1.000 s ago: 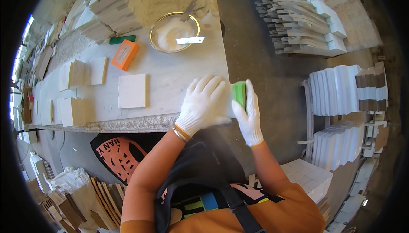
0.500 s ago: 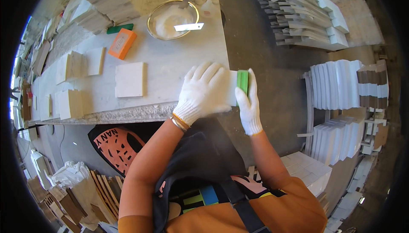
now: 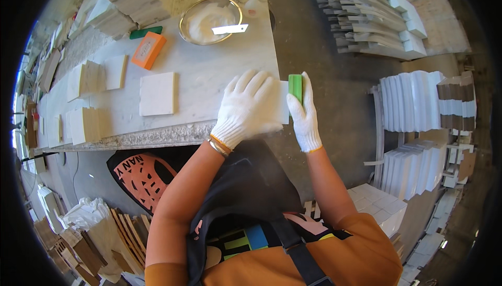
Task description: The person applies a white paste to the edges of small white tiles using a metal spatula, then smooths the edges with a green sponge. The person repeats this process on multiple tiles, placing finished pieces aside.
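My left hand (image 3: 244, 103), in a white knit glove, lies flat with fingers extended on a white stone tile (image 3: 284, 109) at the right edge of the worktable. The tile is mostly hidden beneath the palm, and its right side overhangs the table edge. In my gloved right hand (image 3: 305, 121) is a green rectangular block (image 3: 295, 88), held against the tile's right edge between thumb and fingers. To the left of my hands, another pale square tile (image 3: 157, 93) lies on the table.
The marble-topped table (image 3: 209, 71) carries an orange block (image 3: 149, 50), a dark green block (image 3: 146, 32) and a metal bowl (image 3: 186, 13) of white powder with a white scraper (image 3: 230, 29) across its rim. Tile stacks (image 3: 83, 124) stand at left; stacked slabs (image 3: 410, 103) are at right.
My right hand has slid the green block slightly away from me along the tile's edge. My left hand stays pressed on the tile.
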The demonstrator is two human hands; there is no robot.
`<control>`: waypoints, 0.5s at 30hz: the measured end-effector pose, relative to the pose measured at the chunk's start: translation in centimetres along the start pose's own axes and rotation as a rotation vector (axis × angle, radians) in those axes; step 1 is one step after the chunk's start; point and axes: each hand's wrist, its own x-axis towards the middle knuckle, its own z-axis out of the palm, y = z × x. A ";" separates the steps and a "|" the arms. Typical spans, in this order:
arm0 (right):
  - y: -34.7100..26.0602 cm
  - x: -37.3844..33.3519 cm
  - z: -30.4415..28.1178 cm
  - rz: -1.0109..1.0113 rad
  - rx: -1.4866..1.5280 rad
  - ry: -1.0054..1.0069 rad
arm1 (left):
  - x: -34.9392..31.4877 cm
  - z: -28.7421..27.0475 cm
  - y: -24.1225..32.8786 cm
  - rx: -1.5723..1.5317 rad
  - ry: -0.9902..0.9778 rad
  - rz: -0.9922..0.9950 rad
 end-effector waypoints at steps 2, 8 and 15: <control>0.1 1.8 0.0 0.042 0.031 -0.005 | 0.0 0.2 0.0 0.007 0.022 -0.005; -1.3 -4.8 -0.7 -0.274 -0.294 -0.083 | -0.1 0.9 -0.3 0.037 0.100 -0.011; 0.1 3.2 0.2 -0.064 -0.122 0.031 | 0.1 0.1 0.0 -0.007 -0.015 -0.018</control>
